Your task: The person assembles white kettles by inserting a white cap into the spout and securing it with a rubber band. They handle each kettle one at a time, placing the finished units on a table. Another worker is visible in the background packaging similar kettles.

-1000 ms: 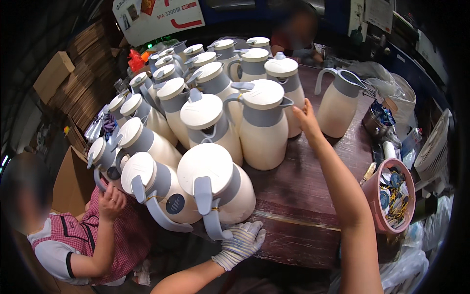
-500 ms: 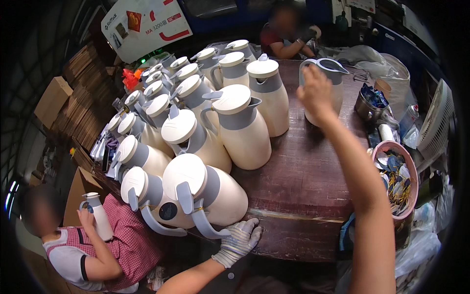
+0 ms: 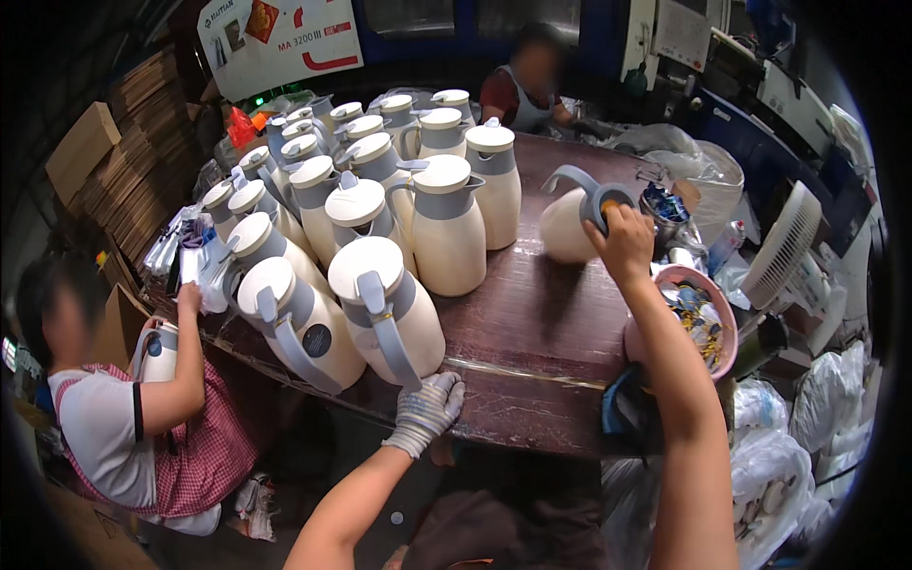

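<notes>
A cream vacuum jug [image 3: 566,230] with a grey collar and handle stands apart at the table's right, lidless and tilted towards the right. My bare right hand [image 3: 627,245] grips the rim at its mouth, where something small and orange shows by the fingers. In a striped knit glove, my left hand [image 3: 426,410] is curled at the table's front edge, just below the handle end of the nearest lidded jug [image 3: 410,328]. Another lidded jug [image 3: 313,332], with a dark round label, stands left of that one.
Several lidded jugs [image 3: 448,247] crowd the table's left half. Right of the tilted jug are a metal pot [image 3: 665,214] of blue packets and a pink basket [image 3: 730,332] of tags. A white fan [image 3: 781,249] stands beyond. One co-worker [image 3: 123,437] sits left, another [image 3: 522,95] at the far side.
The lone jug has gone from upright to tilted, and my right hand has moved from beside its handle onto its mouth. My left hand stays by the table edge. The left co-worker now reaches towards the table.
</notes>
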{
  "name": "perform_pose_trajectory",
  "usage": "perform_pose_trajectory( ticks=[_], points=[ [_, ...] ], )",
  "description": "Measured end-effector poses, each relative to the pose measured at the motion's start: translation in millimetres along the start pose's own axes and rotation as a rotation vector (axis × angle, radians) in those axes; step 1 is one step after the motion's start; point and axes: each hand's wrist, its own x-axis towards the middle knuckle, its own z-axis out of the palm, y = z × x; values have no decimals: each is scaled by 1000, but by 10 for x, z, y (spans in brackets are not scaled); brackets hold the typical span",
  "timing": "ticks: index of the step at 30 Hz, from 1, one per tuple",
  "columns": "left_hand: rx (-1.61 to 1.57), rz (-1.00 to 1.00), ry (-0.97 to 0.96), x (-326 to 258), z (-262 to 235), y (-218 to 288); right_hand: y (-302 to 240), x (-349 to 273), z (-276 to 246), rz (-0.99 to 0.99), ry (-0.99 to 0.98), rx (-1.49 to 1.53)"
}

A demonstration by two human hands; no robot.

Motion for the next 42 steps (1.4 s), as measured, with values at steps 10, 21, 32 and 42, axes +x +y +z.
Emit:
perform_pose_trajectory(
  ticks=[10,21,32,42],
  points=[
    [-1718,-353,-563,-528,-467,994,-659,-1949,-2619,6,-227,549],
    [-988,-343,-509,-1334,-764,1501,633,-4163,-3470,844,-103,-45],
    [-940,-448,-562,-1427,-782,1711,124,-4559,-3169,1085,-317,680],
    [-945,-425,-620,-1463,-698,1805,2063,-5052,-2860,860,-925,-516]
  ],
)
